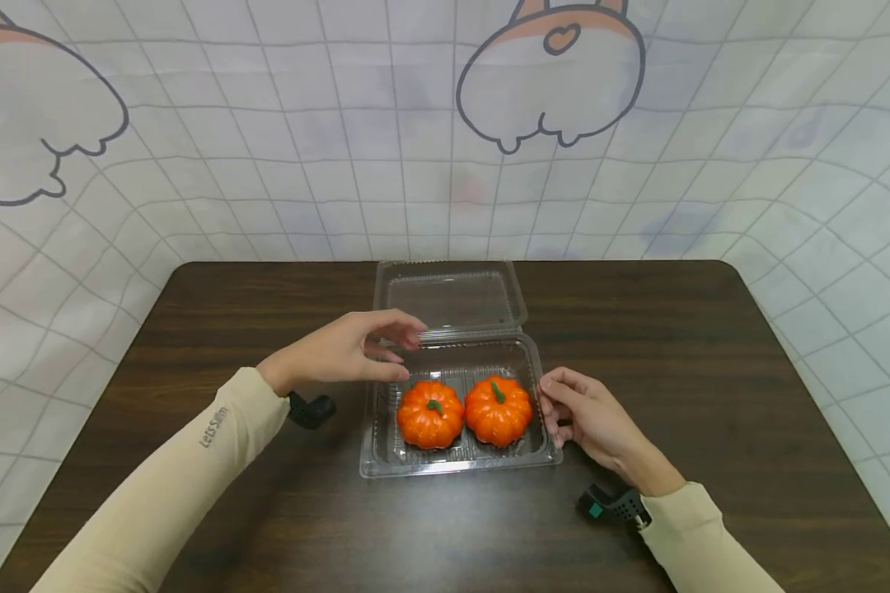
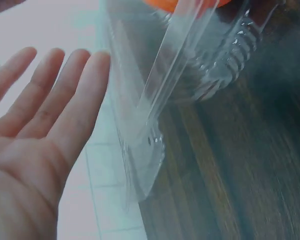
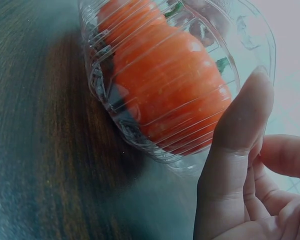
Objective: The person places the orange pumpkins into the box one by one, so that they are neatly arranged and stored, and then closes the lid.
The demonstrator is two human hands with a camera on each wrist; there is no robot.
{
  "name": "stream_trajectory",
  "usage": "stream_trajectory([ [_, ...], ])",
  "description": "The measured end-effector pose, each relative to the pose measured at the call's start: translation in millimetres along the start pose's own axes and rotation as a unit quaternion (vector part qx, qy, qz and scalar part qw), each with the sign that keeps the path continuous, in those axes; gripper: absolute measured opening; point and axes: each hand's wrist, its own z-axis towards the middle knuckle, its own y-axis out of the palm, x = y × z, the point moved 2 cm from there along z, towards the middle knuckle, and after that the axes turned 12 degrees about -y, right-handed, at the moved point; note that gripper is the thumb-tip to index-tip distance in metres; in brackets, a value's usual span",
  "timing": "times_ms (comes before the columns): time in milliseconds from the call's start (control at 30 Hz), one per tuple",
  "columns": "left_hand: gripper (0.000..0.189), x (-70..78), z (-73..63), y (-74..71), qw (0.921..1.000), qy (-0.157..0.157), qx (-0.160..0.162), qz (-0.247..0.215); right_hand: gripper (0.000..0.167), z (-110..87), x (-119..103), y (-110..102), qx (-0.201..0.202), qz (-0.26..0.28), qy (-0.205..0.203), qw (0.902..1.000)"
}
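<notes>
A clear plastic clamshell container (image 1: 456,468) lies on the table, its lid (image 1: 452,296) folded back flat toward the wall. Two small orange pumpkins with green stems sit side by side in its base, a left pumpkin (image 1: 430,415) and a right pumpkin (image 1: 498,411). My right hand (image 1: 589,416) pinches the container's right rim between thumb (image 3: 235,145) and forefinger. Over the left side of the container, near the hinge, hovers my left hand (image 1: 348,350), holding nothing. Its fingers (image 2: 90,95) are extended in the left wrist view, beside the clear plastic.
The dark wood-grain table (image 1: 267,511) extends on all sides of the container. Behind it hangs a white gridded cloth (image 1: 289,165) with cartoon animal prints. Each wrist wears a black strap, the right strap (image 1: 611,502) with a green mark.
</notes>
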Motion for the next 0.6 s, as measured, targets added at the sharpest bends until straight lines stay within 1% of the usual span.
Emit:
stream_trajectory([
  [67,0.056,-3.3,-0.5,-5.9,0.9993,-0.004,0.036,-0.005,0.023,-0.6,-1,0,-0.001,0.001,0.000,1.0000],
  [167,0.048,-10.2,-1.2,-15.3,0.9952,-0.026,0.094,-0.011,0.023,-0.6,-1,0,-0.003,0.003,-0.001,1.0000],
  [267,0.043,-19.1,-1.1,-23.8,0.9891,-0.048,0.133,-0.040,0.023,-0.3,-2,0,-0.004,0.004,0.001,1.0000],
  [367,0.042,-28.2,-0.5,-30.5,0.9810,-0.073,0.161,-0.080,0.023,-0.2,-2,0,-0.004,0.004,0.005,1.0000],
  [467,0.042,-36.0,0.2,-35.0,0.9716,-0.095,0.181,-0.119,0.024,-0.3,-2,0,-0.002,0.002,0.008,1.0000],
  [600,0.043,-42.9,1.0,-36.7,0.9616,-0.112,0.189,-0.164,0.024,-1.7,-3,1,0.001,0.001,0.014,0.9999],
])
